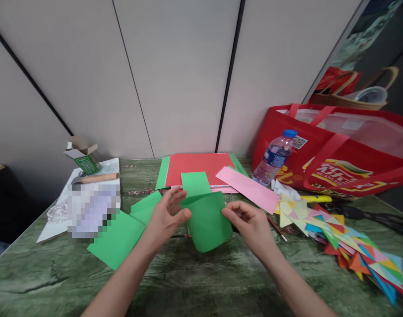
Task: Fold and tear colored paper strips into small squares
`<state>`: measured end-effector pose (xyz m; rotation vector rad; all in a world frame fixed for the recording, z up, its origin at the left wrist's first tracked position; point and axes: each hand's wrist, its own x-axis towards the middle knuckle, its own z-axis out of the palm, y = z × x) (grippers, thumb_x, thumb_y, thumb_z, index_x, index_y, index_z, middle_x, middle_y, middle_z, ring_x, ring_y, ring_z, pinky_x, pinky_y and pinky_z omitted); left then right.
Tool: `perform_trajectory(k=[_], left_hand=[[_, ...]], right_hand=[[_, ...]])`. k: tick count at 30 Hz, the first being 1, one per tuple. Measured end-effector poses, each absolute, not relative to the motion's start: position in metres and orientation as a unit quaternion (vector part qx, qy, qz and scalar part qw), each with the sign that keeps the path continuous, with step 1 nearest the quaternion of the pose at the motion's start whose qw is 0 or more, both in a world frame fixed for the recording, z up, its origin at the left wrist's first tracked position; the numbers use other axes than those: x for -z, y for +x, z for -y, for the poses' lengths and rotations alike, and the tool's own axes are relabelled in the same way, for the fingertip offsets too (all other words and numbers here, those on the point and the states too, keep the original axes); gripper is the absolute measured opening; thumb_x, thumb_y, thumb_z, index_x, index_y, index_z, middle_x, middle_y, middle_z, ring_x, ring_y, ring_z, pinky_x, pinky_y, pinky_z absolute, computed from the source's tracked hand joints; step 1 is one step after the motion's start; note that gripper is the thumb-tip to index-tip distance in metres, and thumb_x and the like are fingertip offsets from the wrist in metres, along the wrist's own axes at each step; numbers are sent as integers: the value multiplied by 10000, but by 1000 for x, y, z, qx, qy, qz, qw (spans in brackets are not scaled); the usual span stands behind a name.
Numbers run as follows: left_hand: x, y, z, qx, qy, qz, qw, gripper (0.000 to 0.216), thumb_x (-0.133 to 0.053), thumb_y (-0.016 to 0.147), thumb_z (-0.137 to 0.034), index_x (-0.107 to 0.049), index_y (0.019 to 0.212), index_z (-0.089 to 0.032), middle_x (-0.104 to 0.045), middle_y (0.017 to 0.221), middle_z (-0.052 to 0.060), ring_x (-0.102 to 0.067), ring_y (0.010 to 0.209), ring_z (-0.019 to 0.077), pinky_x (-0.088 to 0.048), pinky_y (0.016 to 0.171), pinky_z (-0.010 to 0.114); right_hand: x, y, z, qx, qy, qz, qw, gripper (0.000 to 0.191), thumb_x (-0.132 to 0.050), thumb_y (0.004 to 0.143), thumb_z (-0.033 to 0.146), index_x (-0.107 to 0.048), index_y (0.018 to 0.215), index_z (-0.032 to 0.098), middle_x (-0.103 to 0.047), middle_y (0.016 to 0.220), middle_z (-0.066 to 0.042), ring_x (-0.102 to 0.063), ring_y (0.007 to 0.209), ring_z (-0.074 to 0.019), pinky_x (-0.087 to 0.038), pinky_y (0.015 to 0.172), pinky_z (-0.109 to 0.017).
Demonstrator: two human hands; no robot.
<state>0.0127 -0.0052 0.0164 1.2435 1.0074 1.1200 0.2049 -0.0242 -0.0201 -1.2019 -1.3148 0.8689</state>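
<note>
My right hand pinches the right edge of a green sheet of paper, which is bent over and held above the table. At the sheet's left side, my left hand has its fingers spread and holds nothing; whether its thumb touches the paper I cannot tell. Behind the held sheet lies a green paper strip. To the left, another green sheet lies partly under my left forearm, with more green paper beside it.
Red paper lies at the back under a pink strip. A water bottle stands before a red bag. Folded colourful papers and a pencil lie right. On the left are a hammer and small box.
</note>
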Motion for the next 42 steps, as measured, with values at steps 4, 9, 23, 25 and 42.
perform_trajectory(k=[4, 9, 23, 25, 42], left_hand=[[-9, 24, 12, -408, 480, -389, 672, 529, -760, 569, -273, -585, 1053, -147, -618, 1130, 130, -564, 1023, 271, -464, 822, 359], [-3, 30, 14, -439, 434, -426, 661, 291, -733, 617, -247, -670, 875, -129, -717, 868, 78, -640, 811, 210, -494, 751, 330], [-1, 26, 9, -458, 413, -423, 664, 256, -728, 626, -264, -696, 826, -109, -715, 755, 79, -629, 675, 170, -498, 649, 281], [-4, 25, 10, -455, 419, -423, 662, 237, -712, 646, -275, -698, 816, -109, -711, 731, 74, -621, 653, 156, -497, 630, 268], [-8, 23, 10, -468, 458, -417, 631, 170, -696, 654, -275, -693, 737, -127, -672, 649, 24, -579, 614, 123, -468, 613, 237]], right_hand=[[21, 206, 22, -387, -507, 523, 566, 230, -625, 696, 372, -582, 646, 151, -493, 533, 26, -408, 466, -86, -319, 425, -203], [23, 205, 22, -386, -521, 505, 570, 241, -642, 673, 380, -596, 643, 145, -499, 528, 24, -408, 467, -86, -322, 433, -209], [28, 208, 20, -392, -525, 475, 588, 224, -664, 655, 367, -624, 659, 147, -550, 575, 7, -429, 505, -92, -335, 468, -216], [29, 209, 19, -385, -528, 473, 591, 231, -662, 652, 377, -628, 667, 149, -555, 574, 3, -433, 505, -98, -335, 467, -222], [28, 210, 20, -387, -530, 476, 586, 230, -652, 673, 376, -623, 688, 148, -555, 583, 6, -435, 507, -95, -323, 463, -213]])
